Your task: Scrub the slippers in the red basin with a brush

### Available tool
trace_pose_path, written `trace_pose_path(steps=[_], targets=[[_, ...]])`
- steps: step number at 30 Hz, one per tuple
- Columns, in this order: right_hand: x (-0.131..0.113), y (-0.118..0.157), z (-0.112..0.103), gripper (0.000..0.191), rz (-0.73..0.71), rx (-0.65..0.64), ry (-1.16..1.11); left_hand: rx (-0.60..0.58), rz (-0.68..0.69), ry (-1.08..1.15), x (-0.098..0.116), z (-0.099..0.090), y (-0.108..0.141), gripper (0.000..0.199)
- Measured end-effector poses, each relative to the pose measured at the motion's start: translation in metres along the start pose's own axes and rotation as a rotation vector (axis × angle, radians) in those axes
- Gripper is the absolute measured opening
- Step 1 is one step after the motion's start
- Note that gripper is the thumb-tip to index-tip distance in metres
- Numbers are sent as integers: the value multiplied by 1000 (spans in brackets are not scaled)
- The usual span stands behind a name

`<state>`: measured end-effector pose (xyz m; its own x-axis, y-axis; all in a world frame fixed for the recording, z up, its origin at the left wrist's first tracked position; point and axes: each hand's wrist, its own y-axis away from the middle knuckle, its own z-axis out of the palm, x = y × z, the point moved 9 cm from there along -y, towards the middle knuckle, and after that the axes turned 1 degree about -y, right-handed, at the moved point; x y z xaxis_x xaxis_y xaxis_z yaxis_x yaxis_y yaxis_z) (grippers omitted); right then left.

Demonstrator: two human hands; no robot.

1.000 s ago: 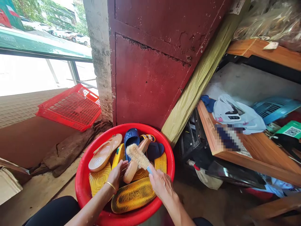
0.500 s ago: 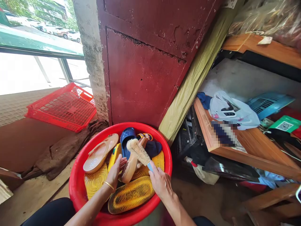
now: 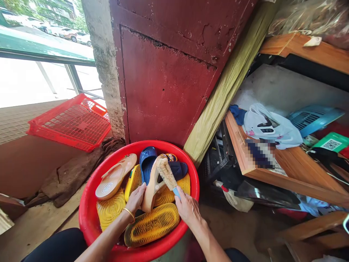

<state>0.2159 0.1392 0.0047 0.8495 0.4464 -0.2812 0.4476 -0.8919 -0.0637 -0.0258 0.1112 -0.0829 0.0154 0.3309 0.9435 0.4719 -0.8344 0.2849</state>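
My right hand (image 3: 188,208) is closed around the blue handle of a scrub brush (image 3: 167,173). The brush's pale bristles lie over the upper part of a beige sandal (image 3: 149,193), which is tilted on its side. My left hand (image 3: 135,198), with a bracelet at the wrist, grips the sandal's left side; some fingertips are hidden. A red basin (image 3: 86,207) surrounds the footwear. In it are a yellow-soled slipper (image 3: 152,225) lying sole up, another beige sandal (image 3: 116,178) at the left, a blue slipper (image 3: 147,163) and several more yellow and dark-blue slippers.
A red plastic crate (image 3: 73,125) rests at the left, near a brown cloth (image 3: 62,182). Behind the basin stands a dark red door (image 3: 166,91). To the right, a wooden shelf (image 3: 302,171) holds a white plastic bag (image 3: 269,127) and other items.
My left hand has moved right and taken hold of the beige sandal, which has turned further onto its side. The brush has shifted slightly right along with my right hand.
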Motion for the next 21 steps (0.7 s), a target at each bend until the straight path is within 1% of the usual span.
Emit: trace_pose_path(steps=[4,7,10,13,15,18,19,21], targets=[[-1,0,4,46,-5,-28,-20,3,172,-188,17,2,1,52],[-2,0,5,46,-18,-22,-44,24,299,-287,31,2,6,72],[-7,-1,3,46,-52,5,-84,-45,334,-329,34,8,12,85],[-13,-1,1,47,-81,31,-108,-74,384,-300,36,8,14,83],[-16,-2,-1,48,-92,44,-115,-61,344,-231,33,1,10,77],[-16,-4,-3,46,-89,50,-109,-39,200,-122,19,-11,4,74],[-16,-5,-3,46,-86,48,-101,-35,183,-94,17,-15,4,74],[-16,-5,-3,45,-83,38,-83,-28,210,-63,16,-19,9,72]])
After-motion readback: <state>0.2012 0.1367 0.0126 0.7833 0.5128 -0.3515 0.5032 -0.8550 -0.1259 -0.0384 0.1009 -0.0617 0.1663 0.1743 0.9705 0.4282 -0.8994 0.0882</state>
